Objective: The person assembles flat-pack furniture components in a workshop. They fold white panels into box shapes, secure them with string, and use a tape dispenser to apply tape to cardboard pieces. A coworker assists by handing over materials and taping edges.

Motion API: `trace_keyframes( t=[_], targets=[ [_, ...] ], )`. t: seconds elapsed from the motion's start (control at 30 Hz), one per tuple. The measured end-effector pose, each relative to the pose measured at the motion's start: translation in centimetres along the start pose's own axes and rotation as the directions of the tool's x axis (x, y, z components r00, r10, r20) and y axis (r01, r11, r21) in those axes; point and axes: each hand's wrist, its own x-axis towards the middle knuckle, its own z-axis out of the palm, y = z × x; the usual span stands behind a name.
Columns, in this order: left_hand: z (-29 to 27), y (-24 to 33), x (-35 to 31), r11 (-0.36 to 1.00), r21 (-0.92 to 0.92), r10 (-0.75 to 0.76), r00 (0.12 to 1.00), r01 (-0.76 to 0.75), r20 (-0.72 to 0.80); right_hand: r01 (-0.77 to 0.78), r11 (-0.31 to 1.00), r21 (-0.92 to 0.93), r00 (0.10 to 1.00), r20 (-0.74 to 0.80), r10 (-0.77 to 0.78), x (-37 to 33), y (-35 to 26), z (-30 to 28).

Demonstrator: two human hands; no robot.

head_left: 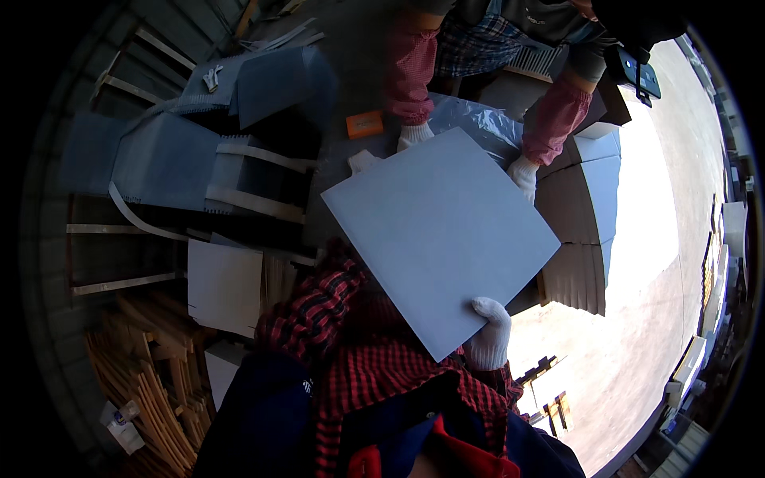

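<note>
A large, square, pale grey board (446, 239) is held up at a slant in front of me. Its near corner is gripped by my right hand (488, 334) in a white knitted glove, thumb on the upper face and fingers out of sight underneath. My left arm (319, 295), in a red and black checked sleeve, reaches to the board's left side; the board hides that hand. Across from me, a co-worker's white-gloved hands (414, 135) are at the far edges, partly covered by the board. A small white object (362, 162), too unclear to name, shows by the upper left edge.
An orange box (364, 124) lies beyond the board, near clear plastic wrap (478, 118). Grey sheets (167, 155) with pale straps are at the left, with white gloves (212, 78) on them. Stacked cardboard (582, 231) stands right, wooden slats (155, 390) lower left.
</note>
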Motion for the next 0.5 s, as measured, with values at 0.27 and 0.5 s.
trace_keyframes(
  t=[0.27,0.5],
  targets=[
    [5.4,-5.2,6.6,0.654,0.596,0.226,0.872,-0.466,0.433,0.108,0.979,0.175,0.984,-0.159,-0.08,5.1,-1.6,-4.2],
    [1.0,-6.0,6.6,0.805,0.388,0.312,0.876,-0.449,0.367,0.286,0.941,0.179,0.947,-0.207,-0.248,11.0,0.2,-3.3]
  ],
)
